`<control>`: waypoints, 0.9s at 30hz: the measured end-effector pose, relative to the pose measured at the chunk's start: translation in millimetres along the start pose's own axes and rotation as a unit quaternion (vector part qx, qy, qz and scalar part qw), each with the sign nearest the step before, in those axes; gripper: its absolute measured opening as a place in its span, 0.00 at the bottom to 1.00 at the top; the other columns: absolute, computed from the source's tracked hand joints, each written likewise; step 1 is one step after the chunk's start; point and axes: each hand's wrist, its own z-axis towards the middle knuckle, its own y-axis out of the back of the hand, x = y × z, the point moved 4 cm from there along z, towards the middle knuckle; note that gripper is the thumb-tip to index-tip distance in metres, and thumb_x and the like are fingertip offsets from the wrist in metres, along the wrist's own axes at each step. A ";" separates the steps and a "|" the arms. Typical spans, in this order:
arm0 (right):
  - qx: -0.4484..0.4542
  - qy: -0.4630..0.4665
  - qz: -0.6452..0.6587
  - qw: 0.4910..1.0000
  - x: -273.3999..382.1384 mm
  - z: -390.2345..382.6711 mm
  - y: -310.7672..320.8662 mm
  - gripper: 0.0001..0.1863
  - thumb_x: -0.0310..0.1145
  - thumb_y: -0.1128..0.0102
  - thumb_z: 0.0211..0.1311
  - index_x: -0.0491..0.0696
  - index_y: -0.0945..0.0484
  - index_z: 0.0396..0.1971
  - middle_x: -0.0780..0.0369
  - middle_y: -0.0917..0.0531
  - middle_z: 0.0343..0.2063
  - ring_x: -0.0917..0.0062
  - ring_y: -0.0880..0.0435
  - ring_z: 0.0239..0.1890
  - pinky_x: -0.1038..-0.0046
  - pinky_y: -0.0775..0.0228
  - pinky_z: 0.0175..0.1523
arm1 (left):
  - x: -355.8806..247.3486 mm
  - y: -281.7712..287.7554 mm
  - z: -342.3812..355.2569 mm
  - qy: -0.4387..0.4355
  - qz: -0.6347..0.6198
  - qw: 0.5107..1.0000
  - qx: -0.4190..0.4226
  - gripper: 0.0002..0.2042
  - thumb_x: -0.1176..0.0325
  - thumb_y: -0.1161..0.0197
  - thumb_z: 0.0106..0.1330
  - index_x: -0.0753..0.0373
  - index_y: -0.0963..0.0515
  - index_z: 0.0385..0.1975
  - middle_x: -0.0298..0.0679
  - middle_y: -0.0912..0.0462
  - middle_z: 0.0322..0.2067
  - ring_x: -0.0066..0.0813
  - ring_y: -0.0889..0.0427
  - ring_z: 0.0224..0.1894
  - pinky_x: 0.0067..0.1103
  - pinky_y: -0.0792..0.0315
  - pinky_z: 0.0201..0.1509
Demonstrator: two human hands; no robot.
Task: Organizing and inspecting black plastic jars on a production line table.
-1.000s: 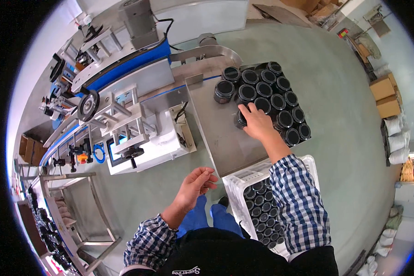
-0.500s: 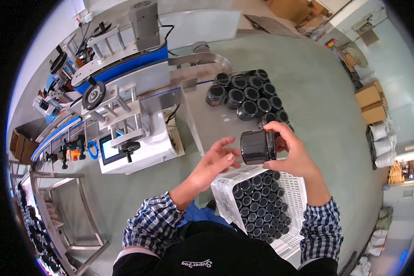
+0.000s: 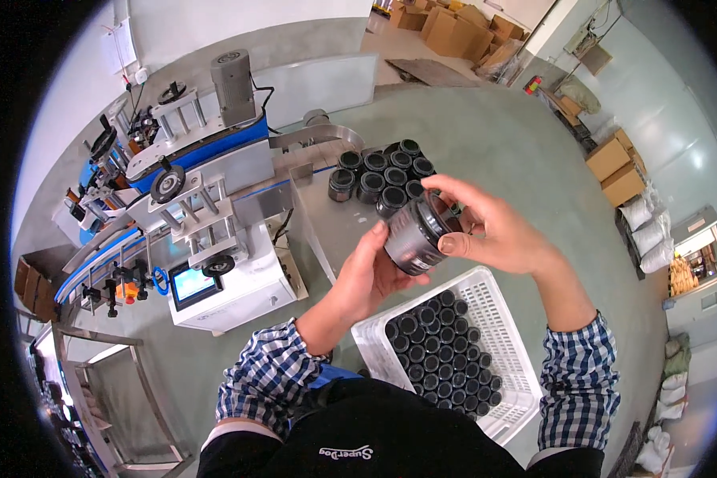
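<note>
A dark jar with a black lid (image 3: pixel 417 233) is held tilted between both hands, above the near end of the metal table. My right hand (image 3: pixel 498 229) grips the lid end, thumb and fingers closed round its rim. My left hand (image 3: pixel 368 271) cups the jar's lower body, its thumb along the side and fingers underneath. Beyond the hands, several similar black-lidded jars (image 3: pixel 372 185) stand grouped upright on the metal table (image 3: pixel 327 213); my right hand and the held jar hide some of them. Below my hands, a white plastic crate (image 3: pixel 498 319) holds many dark jars (image 3: pixel 446 358) packed in rows.
At left stands a labelling-type machine (image 3: pixel 207 199) with handwheels, a conveyor (image 3: pixel 315 139) and a lit screen (image 3: pixel 193 283). A metal frame stand (image 3: pixel 135 398) is at the lower left. Cardboard boxes (image 3: pixel 617 167) and white sacks (image 3: pixel 653 239) line the right wall.
My left hand has come up against the jar and now holds its body. The jar has turned from lying sideways to a tilt with its lid up. The view has shifted.
</note>
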 end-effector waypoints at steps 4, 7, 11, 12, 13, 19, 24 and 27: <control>0.011 0.046 -0.062 0.997 18.1 -0.7 1.6 0.36 0.46 0.34 0.54 0.49 0.36 0.60 0.60 0.28 0.47 0.76 0.27 0.45 0.72 0.31 0.48 | 11.2 -16.0 -6.5 0.144 -0.138 0.978 0.053 0.38 0.29 0.65 0.60 0.60 0.26 0.43 0.43 0.18 0.31 0.31 0.19 0.29 0.24 0.25 0.41; 0.032 0.054 -0.024 0.998 16.0 2.4 1.1 0.35 0.47 0.34 0.53 0.50 0.35 0.59 0.61 0.27 0.47 0.74 0.28 0.49 0.72 0.34 0.51 | 15.4 -23.0 -13.5 0.194 -0.195 0.959 0.064 0.38 0.28 0.64 0.59 0.60 0.25 0.40 0.43 0.18 0.30 0.31 0.18 0.28 0.24 0.25 0.40; 0.050 0.065 -0.068 0.994 17.4 2.2 -2.0 0.32 0.48 0.36 0.55 0.49 0.33 0.56 0.60 0.26 0.45 0.74 0.28 0.49 0.72 0.35 0.52 | 18.2 -27.7 -18.9 0.211 -0.222 0.949 0.074 0.41 0.27 0.64 0.58 0.66 0.24 0.40 0.42 0.20 0.23 0.34 0.22 0.24 0.31 0.26 0.41; 0.050 0.073 -0.085 0.992 17.9 0.9 -1.8 0.31 0.49 0.37 0.56 0.49 0.32 0.55 0.60 0.26 0.44 0.74 0.28 0.48 0.71 0.35 0.52 | 19.3 -29.2 -19.2 0.216 -0.231 0.946 0.070 0.42 0.27 0.63 0.57 0.68 0.24 0.40 0.42 0.21 0.22 0.35 0.22 0.24 0.32 0.26 0.41; 0.049 0.073 -0.085 0.992 18.4 -0.2 -1.1 0.31 0.49 0.37 0.56 0.49 0.32 0.55 0.60 0.26 0.44 0.74 0.28 0.48 0.71 0.35 0.52 | 19.2 -31.6 -19.4 0.216 -0.230 0.946 0.071 0.42 0.27 0.63 0.57 0.68 0.24 0.40 0.42 0.21 0.22 0.35 0.22 0.24 0.32 0.26 0.41; 0.053 -0.003 -0.070 0.996 26.4 4.6 -7.1 0.24 0.49 0.42 0.60 0.46 0.29 0.47 0.58 0.23 0.40 0.74 0.26 0.43 0.73 0.35 0.48 | 27.5 -30.1 -20.7 0.222 -0.231 0.935 0.155 0.43 0.24 0.67 0.55 0.64 0.23 0.35 0.41 0.18 0.25 0.32 0.19 0.28 0.27 0.26 0.43; 0.005 -0.054 -0.158 0.986 35.1 10.1 -10.1 0.24 0.51 0.45 0.61 0.43 0.25 0.42 0.57 0.20 0.31 0.72 0.22 0.32 0.72 0.32 0.37 | 35.6 -32.0 -19.2 0.253 -0.295 0.910 0.147 0.45 0.23 0.70 0.55 0.65 0.23 0.34 0.44 0.18 0.26 0.35 0.19 0.27 0.32 0.26 0.45; -0.027 -0.016 -0.177 0.984 30.3 17.5 -11.0 0.37 0.65 0.49 0.54 0.39 0.21 0.35 0.49 0.18 0.28 0.59 0.18 0.31 0.66 0.28 0.38 | 37.6 -32.9 -18.8 0.257 -0.308 0.898 0.179 0.44 0.25 0.71 0.57 0.65 0.23 0.34 0.44 0.18 0.26 0.37 0.19 0.27 0.35 0.26 0.45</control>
